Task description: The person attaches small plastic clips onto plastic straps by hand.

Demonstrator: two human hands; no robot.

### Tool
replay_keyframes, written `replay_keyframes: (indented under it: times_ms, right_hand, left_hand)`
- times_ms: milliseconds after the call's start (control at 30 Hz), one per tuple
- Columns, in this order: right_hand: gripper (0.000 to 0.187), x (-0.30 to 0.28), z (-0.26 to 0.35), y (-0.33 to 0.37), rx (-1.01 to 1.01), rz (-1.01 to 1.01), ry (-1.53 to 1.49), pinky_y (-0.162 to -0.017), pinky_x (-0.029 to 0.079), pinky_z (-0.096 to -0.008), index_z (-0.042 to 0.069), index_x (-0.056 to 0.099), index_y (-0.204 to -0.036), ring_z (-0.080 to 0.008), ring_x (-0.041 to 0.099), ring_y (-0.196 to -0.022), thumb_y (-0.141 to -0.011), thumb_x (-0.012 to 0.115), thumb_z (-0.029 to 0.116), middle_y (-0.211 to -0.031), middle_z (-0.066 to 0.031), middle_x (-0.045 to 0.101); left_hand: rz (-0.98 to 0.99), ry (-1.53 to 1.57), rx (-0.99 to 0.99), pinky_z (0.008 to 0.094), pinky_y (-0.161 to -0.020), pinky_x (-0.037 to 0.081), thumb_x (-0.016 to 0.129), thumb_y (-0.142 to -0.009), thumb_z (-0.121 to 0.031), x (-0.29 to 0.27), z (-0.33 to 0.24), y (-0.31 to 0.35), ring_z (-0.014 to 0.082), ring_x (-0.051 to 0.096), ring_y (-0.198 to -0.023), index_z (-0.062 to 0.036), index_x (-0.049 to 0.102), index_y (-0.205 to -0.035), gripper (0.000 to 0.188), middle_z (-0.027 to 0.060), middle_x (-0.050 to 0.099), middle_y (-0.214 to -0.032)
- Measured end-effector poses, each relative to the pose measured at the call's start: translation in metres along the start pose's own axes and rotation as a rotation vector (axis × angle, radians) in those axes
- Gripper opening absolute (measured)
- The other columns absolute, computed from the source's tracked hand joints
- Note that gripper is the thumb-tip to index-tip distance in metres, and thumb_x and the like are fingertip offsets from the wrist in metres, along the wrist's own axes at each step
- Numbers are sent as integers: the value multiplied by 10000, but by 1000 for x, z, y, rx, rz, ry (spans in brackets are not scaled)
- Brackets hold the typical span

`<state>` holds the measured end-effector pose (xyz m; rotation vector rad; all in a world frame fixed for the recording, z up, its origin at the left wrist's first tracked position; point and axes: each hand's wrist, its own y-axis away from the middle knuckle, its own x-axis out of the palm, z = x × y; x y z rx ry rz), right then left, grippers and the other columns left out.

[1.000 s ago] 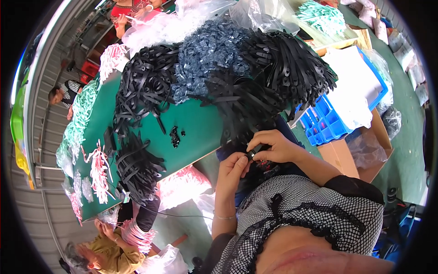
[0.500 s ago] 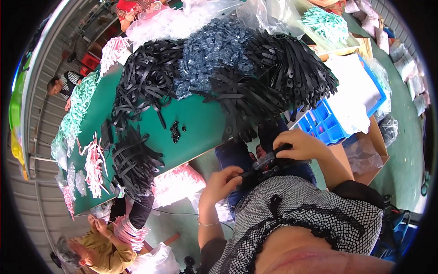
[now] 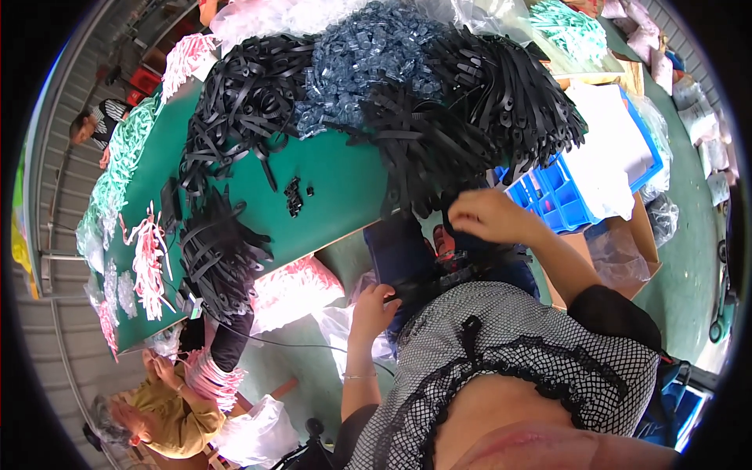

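Note:
Over my lap, my left hand (image 3: 374, 313) is closed, its thumb and fingers pinched at the end of a dark, blurred strap (image 3: 411, 293) that runs toward my waist. My right hand (image 3: 489, 216) is higher, next to the drooping ends of a heap of black straps (image 3: 419, 160) at the table's near edge. Its fingers are curled, and what lies under them is dark and cannot be made out. Small black pieces (image 3: 294, 196) lie on the green table (image 3: 337, 188).
Clear bluish plastic pieces (image 3: 368, 63) are heaped between black strap piles. Another strap bundle (image 3: 223, 251) hangs over the near left edge. A blue compartment crate (image 3: 560, 196) stands right, by a cardboard box (image 3: 619, 258). A co-worker (image 3: 168, 407) sits at lower left.
My right hand has moved up and away from my lap toward the black strap heap. My left hand has stayed low, shifting slightly left. The whole view has tilted a little.

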<state>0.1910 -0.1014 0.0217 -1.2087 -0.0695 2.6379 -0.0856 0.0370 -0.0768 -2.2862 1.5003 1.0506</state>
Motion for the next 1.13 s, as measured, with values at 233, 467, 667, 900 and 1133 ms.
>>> replay_keyframes:
  times_ms: [233, 467, 667, 900, 1133]
  right_hand:
    - [178, -6, -6, -102, -229, -486, 306, -663, 438, -320, 63, 568, -880, -238, 549, -796, -725, 624, 129, -839, -68, 561]
    - [193, 14, -14, -154, -42, -308, 634, -728, 411, -387, 68, 564, -898, -249, 511, -857, -729, 616, 145, -850, -62, 535]
    - [83, -11, -34, -159, -153, -496, -555, -604, 452, -311, 48, 488, -874, -201, 551, -669, -793, 489, 26, -768, -62, 540]
    - [158, -46, -35, -142, 152, -406, -827, -531, 397, -265, 16, 512, -879, -140, 502, -591, -763, 549, 115, -693, -51, 523]
    - [267, -18, -55, -160, 259, -399, 241, -707, 468, -381, 33, 588, -868, -261, 625, -749, -697, 696, 207, -791, -139, 636]
  left_hand:
    - [-39, 89, 159, 335, -630, 469, 631, -736, -126, -33, -48, -29, 278, 590, -738, -11, 575, -895, 205, 142, 587, -822]
    - [-315, 158, 400, 223, -556, 424, 584, -775, -34, -70, -86, -94, 95, 523, -586, 20, 592, -838, 83, 52, 591, -689]
    - [-551, 267, 177, 258, -580, 460, 604, -758, -84, -105, -85, -158, 134, 588, -615, 10, 607, -847, 130, 99, 618, -694]
    - [-666, -156, 72, 383, -678, 467, 615, -725, -132, -113, -75, -222, 270, 593, -770, -93, 561, -934, 219, 79, 603, -804]
    - [-632, -339, 86, 373, -706, 479, 627, -688, -145, -105, -76, -233, 271, 602, -764, -122, 550, -1043, 364, 95, 603, -831]
